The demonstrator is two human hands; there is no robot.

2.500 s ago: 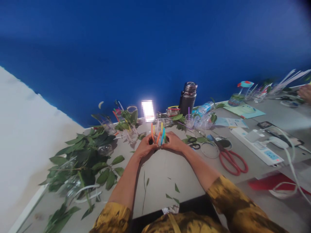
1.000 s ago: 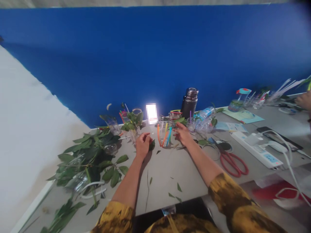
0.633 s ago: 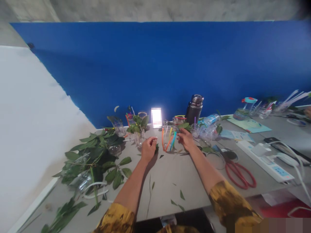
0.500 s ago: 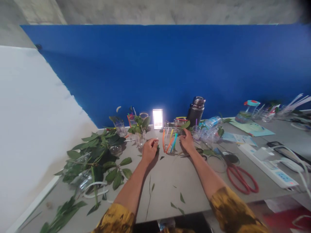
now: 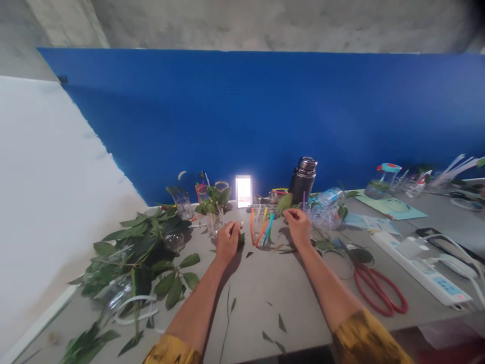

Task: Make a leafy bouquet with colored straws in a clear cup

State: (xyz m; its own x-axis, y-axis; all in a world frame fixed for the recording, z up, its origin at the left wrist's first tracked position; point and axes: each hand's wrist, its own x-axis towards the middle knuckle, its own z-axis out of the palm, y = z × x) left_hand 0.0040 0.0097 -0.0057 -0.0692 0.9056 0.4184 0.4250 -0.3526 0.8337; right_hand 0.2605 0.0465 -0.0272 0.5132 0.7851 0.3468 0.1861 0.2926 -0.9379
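Near the middle of the table stands a clear cup (image 5: 259,237) with orange, yellow and blue straw pieces in it. On its left is my left hand (image 5: 228,241), fingers curled together; a tiny pale bit shows at the fingertips, too small to name. A dark leaf (image 5: 241,239) lies close beside that hand. To the right of the cup, my right hand (image 5: 299,227) pinches with thumb and forefinger at the base of a green leaf (image 5: 284,202). Behind the left hand, another clear cup (image 5: 215,222) has leafy sprigs above it.
Leafy branches (image 5: 140,242) pile up at left. A dark thermos (image 5: 303,180) and a bright, blurred-out screen (image 5: 243,192) stand at the back. Red-handled scissors (image 5: 381,290), a power strip (image 5: 420,270) and a plastic bottle (image 5: 329,196) lie at right. Leaf scraps (image 5: 282,323) lie in front.
My right hand has drawn slightly back and closed into a pinch, and the leaf at its fingertips has turned more upright. The left hand has shifted a little, still curled. The view has tilted slightly.
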